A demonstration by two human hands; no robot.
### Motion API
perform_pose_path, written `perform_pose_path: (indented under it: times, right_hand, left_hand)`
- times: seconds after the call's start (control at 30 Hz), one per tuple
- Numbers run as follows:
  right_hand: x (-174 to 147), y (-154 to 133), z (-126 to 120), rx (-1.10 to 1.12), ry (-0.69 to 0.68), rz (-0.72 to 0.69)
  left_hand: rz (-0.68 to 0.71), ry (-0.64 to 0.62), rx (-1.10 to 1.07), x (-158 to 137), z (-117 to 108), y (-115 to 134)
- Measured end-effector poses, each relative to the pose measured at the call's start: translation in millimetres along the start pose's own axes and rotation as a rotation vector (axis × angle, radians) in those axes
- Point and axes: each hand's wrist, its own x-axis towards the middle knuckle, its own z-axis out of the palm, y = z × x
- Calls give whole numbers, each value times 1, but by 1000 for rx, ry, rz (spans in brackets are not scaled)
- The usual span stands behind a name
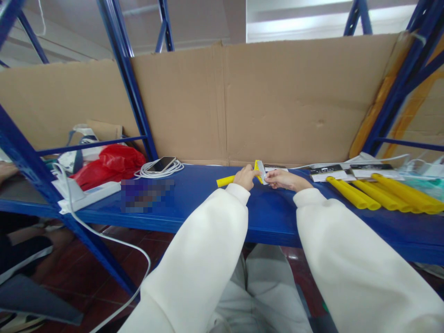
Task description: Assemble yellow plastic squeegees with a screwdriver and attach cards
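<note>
My left hand (pixel 245 177) is closed around a yellow tube-like handle (pixel 225 181), whose end sticks out to the left. On its right side a yellow and whitish-grey head piece (pixel 260 171) stands up between my hands. My right hand (pixel 282 179) pinches the lower edge of the whitish-grey part with thumb and fingertips. Behind the right hand lies a card with a black strip (pixel 275 167), partly hidden. To the right, several yellow tubes (pixel 354 194) lie side by side on the blue shelf (pixel 208 210), with black-and-white cards (pixel 328 173) at their far ends.
Left of my hands lie a phone (pixel 162 164) on a coiled white cable (pixel 176 167), a red bag (pixel 111 164) and a white power strip (pixel 93 194). A cardboard wall (pixel 277 101) closes the back. Blue posts (pixel 130 88) frame the shelf. Clear plastic (pixel 425 169) sits far right.
</note>
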Motion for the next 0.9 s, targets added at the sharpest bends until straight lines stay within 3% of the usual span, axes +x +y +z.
perform_pose_path:
  times: [0.9]
  right_hand:
    - [1, -8, 11, 111, 216, 44]
  left_hand:
    - [1, -9, 64, 2, 5, 2]
